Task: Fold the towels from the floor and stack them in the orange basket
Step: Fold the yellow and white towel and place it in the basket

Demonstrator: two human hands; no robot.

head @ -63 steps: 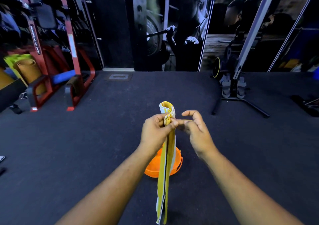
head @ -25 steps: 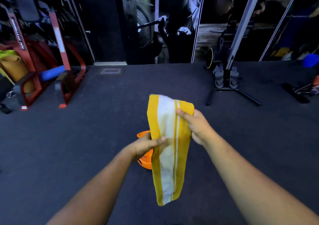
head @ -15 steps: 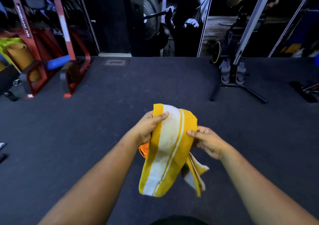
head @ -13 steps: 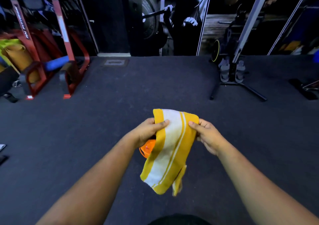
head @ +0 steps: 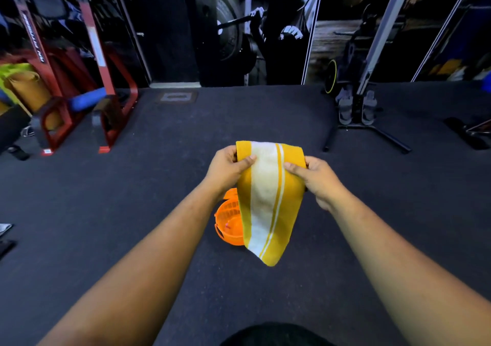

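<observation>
Yellow terry towel with white stripes: now doubled shorter, loose tail gone; left hand and right hand each pinch a top corner. Hangs over the round orange plastic basket mid-floor; likely ready for stacking.

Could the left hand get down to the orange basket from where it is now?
Probably not right away. The left hand grips the top corner of the yellow striped towel, as does the right hand. The orange basket sits on the floor just below, partly behind the towel; nothing else blocks it.
</observation>
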